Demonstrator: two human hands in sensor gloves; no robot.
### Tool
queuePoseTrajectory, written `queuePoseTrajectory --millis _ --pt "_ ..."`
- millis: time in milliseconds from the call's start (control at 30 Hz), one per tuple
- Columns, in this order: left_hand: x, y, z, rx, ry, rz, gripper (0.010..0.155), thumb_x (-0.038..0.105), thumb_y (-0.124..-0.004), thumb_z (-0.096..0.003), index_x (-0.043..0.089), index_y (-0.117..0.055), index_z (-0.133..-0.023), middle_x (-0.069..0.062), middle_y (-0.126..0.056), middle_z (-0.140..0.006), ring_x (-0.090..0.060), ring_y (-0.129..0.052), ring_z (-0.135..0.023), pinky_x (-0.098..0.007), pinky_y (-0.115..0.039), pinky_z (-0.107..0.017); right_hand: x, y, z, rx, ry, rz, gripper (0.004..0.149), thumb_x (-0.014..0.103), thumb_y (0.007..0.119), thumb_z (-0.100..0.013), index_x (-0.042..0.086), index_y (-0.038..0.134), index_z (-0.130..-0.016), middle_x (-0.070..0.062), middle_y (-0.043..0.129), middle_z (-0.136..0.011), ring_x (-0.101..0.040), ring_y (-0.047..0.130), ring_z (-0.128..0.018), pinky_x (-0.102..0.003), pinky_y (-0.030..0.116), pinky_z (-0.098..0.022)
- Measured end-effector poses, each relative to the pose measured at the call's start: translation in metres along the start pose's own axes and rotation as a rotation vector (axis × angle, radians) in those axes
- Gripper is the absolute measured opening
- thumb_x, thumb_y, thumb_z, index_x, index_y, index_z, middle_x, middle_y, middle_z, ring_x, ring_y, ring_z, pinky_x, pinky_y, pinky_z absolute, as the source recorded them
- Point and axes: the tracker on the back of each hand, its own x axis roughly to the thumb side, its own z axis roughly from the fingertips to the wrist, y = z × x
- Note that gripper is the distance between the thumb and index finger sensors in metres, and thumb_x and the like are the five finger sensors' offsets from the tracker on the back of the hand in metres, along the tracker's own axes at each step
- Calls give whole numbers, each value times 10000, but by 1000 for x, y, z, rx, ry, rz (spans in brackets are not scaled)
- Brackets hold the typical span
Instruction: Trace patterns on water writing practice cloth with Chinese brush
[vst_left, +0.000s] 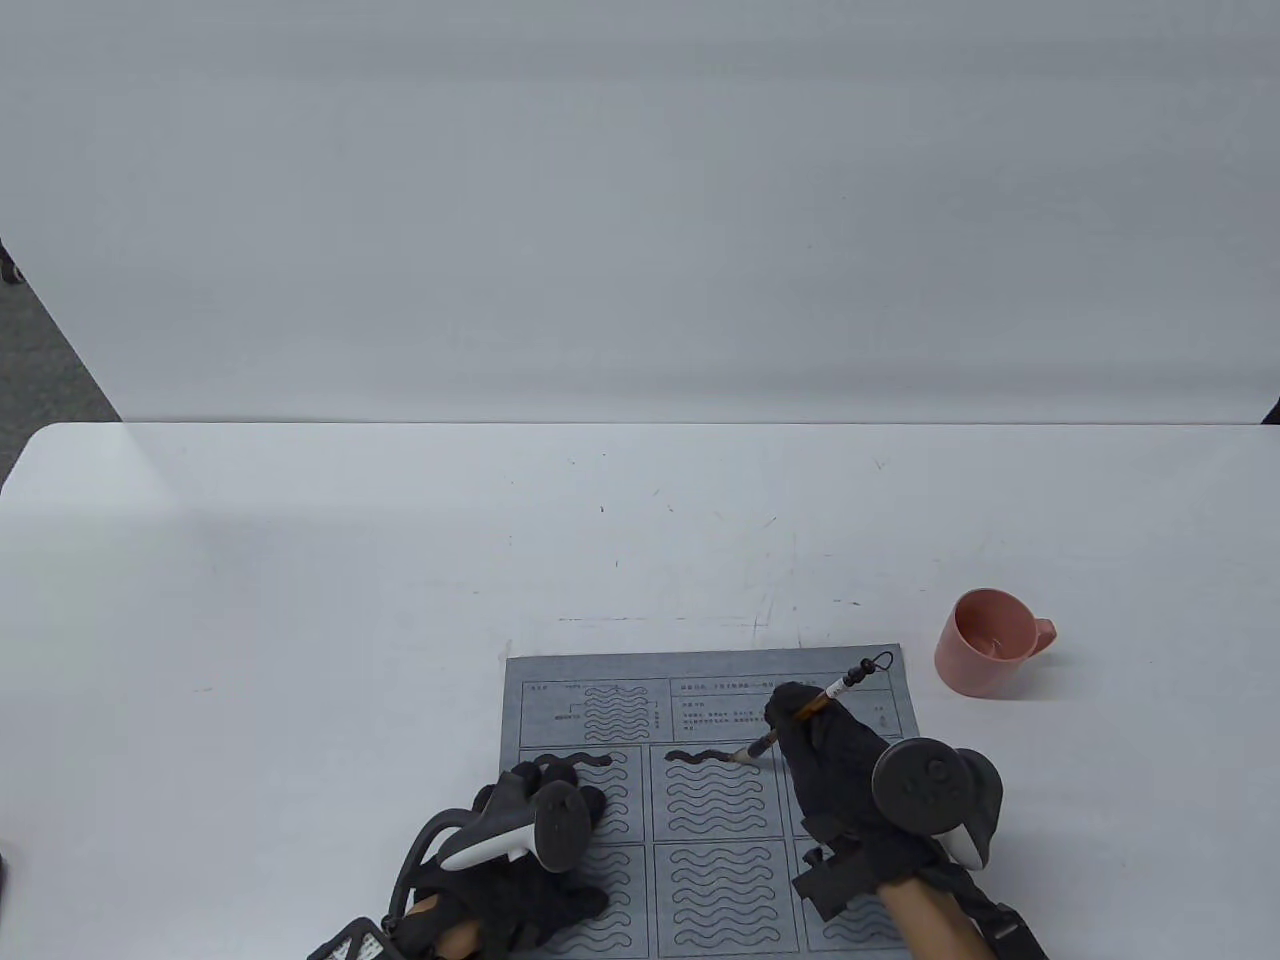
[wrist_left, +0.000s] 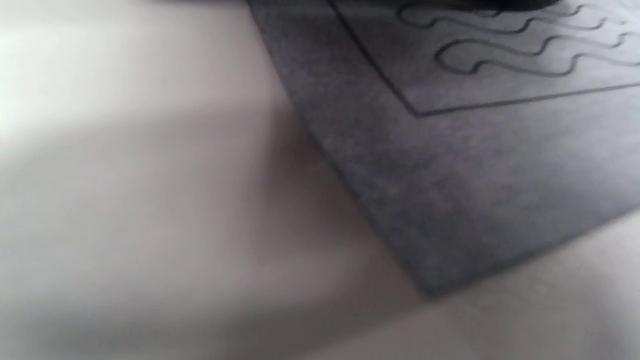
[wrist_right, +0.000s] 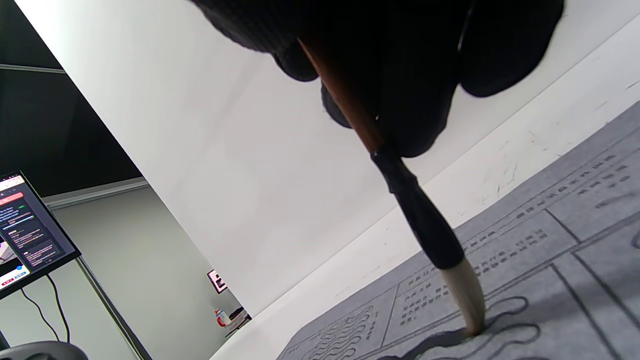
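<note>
Your right hand (vst_left: 835, 765) grips the Chinese brush (vst_left: 800, 712), fingers closed around the brown shaft above the black ferrule. The shaft slants up and away from your hand, its cord loop toward the far right edge of the water writing practice cloth (vst_left: 610, 672). Below your fingers the pale bristle tip (wrist_right: 466, 305) touches the cloth at the right end of a dark wet wavy stroke (vst_left: 705, 755) in the top row of the middle panel. Your left hand (vst_left: 530, 850) rests on the cloth's near left part, palm down; how its fingers lie cannot be told. The cloth lies flat on the white table (vst_left: 300, 600) near its front edge. A pink cup (vst_left: 985, 642) stands just beyond the cloth's far right corner.
</note>
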Motion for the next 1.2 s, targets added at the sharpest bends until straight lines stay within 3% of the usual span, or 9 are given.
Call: queuePoseTrajectory --millis 1200 --pt "0 0 0 -2 0 3 911 680 -502 -461 420 191 -993 30 329 -1036 -347 301 -967 -614 70 -717 -4 -9 -1 -36 19 35 405 253 649 -541 89 664 -910 -166 866 -878 -395 967 -694 -659 724 -566"
